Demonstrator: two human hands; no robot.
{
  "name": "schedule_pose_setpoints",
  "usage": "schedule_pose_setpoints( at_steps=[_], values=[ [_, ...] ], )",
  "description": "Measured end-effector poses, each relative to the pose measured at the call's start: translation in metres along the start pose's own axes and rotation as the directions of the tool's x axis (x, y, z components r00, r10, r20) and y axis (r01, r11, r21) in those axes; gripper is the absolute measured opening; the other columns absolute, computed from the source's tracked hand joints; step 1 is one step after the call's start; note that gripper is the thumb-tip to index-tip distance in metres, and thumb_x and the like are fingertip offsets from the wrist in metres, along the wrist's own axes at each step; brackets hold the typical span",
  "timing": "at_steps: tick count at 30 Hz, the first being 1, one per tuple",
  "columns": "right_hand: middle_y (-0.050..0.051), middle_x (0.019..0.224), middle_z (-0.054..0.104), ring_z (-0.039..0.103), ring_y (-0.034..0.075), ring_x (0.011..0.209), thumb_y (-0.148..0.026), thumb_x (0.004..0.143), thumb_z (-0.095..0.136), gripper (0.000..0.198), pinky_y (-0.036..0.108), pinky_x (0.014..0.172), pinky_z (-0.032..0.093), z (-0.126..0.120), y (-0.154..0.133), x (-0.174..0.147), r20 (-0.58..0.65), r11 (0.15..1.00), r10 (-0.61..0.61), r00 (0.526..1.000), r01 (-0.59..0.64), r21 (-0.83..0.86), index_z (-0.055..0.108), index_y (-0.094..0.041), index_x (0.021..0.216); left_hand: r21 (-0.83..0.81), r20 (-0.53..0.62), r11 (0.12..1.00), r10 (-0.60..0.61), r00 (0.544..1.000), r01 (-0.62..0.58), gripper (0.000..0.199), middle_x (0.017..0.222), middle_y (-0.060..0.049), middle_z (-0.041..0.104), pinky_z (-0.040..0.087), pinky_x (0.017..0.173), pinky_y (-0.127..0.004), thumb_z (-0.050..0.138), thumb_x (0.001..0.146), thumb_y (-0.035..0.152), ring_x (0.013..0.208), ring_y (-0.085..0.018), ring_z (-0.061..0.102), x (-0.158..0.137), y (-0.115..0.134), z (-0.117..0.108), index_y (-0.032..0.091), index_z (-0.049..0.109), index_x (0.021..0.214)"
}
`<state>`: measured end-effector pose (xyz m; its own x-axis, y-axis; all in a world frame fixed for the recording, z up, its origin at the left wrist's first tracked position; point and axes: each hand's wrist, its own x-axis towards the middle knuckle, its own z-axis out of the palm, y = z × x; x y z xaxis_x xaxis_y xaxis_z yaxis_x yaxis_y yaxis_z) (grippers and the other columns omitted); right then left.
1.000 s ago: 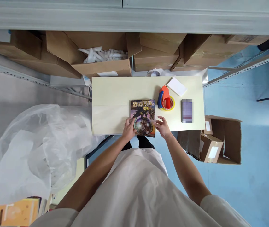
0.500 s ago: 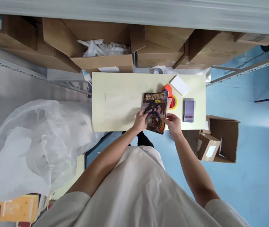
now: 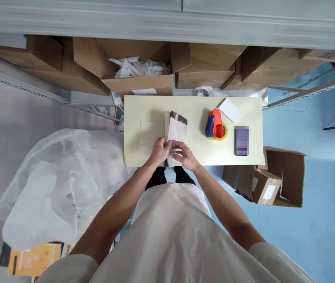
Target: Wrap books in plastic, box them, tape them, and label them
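Both hands, left hand (image 3: pixel 160 148) and right hand (image 3: pixel 185 155), grasp the book (image 3: pixel 175 129) by its near edge above the table (image 3: pixel 196 149); light, stiff-covered, probably best gripped along the spine.

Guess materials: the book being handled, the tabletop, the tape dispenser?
Book: paper, pale matte pages, a strip of glossy printed cover showing. Tabletop: pale cream board, smooth matte, likely laminate. Tape dispenser: orange and blue, evenly coloured, probably moulded plastic.
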<state>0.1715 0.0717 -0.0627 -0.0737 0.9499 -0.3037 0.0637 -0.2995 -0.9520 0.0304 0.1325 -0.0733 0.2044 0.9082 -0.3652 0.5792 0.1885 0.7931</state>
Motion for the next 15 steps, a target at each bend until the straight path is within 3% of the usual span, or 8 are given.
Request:
schedule_pose_setpoints(
  at_steps=[2, 4, 8, 11, 15],
  values=[
    [0.009, 0.123, 0.056, 0.056, 0.022, 0.11, -0.026, 0.076, 0.058, 0.047, 0.042, 0.091, 0.049, 0.002, 0.012, 0.003, 0.005, 0.995, -0.012, 1.0, 0.012, -0.099, 0.051, -0.023, 0.122, 0.021, -0.025, 0.999, -0.028, 0.999, 0.028, 0.022, 0.097, -0.01, 0.065, 0.048, 0.084, -0.038, 0.049, 0.086, 0.032, 0.091, -0.024, 0.062, 0.008, -0.017, -0.01, 0.017, 0.063, 0.096],
    [0.012, 0.125, 0.055, 0.054, 0.025, 0.113, -0.025, 0.079, 0.056, 0.043, 0.044, 0.095, 0.047, 0.004, 0.025, 0.003, -0.074, 0.955, -0.03, 0.997, 0.007, -0.295, 0.054, -0.021, 0.122, -0.007, -0.042, 0.998, -0.061, 0.997, 0.061, 0.027, 0.1, -0.009, 0.066, 0.048, 0.083, -0.036, 0.049, 0.086, 0.028, 0.09, -0.022, 0.063, 0.014, -0.034, -0.016, 0.018, 0.06, 0.108],
    [0.015, 0.13, 0.049, 0.047, 0.031, 0.117, -0.021, 0.081, 0.056, 0.042, 0.05, 0.095, 0.045, 0.013, 0.05, -0.001, -0.157, 0.717, -0.004, 0.988, -0.107, -0.689, 0.058, -0.019, 0.122, 0.062, -0.098, 0.977, -0.197, 0.975, 0.204, 0.031, 0.093, -0.009, 0.068, 0.05, 0.079, -0.035, 0.053, 0.084, 0.025, 0.083, -0.021, 0.064, 0.026, -0.061, -0.017, 0.017, 0.056, 0.114],
    [0.014, 0.132, 0.048, 0.045, 0.031, 0.115, -0.019, 0.081, 0.055, 0.045, 0.047, 0.092, 0.047, 0.021, 0.061, -0.002, -0.141, 0.605, 0.02, 0.99, -0.124, -0.786, 0.056, -0.021, 0.126, 0.138, -0.127, 0.965, -0.208, 0.97, 0.225, 0.026, 0.094, -0.01, 0.067, 0.048, 0.085, -0.038, 0.053, 0.084, 0.022, 0.091, -0.023, 0.063, 0.033, -0.072, -0.011, 0.018, 0.058, 0.109],
    [0.015, 0.132, 0.047, 0.043, 0.031, 0.115, -0.017, 0.081, 0.054, 0.047, 0.047, 0.094, 0.045, 0.025, 0.066, 0.0, -0.165, 0.586, 0.007, 0.986, -0.138, -0.799, 0.056, -0.019, 0.127, 0.188, -0.2, 0.957, -0.184, 0.962, 0.222, 0.029, 0.113, -0.017, 0.059, 0.038, 0.102, -0.046, 0.055, 0.081, 0.02, 0.117, -0.03, 0.051, 0.037, -0.075, -0.007, 0.014, 0.058, 0.11]
  ],
)
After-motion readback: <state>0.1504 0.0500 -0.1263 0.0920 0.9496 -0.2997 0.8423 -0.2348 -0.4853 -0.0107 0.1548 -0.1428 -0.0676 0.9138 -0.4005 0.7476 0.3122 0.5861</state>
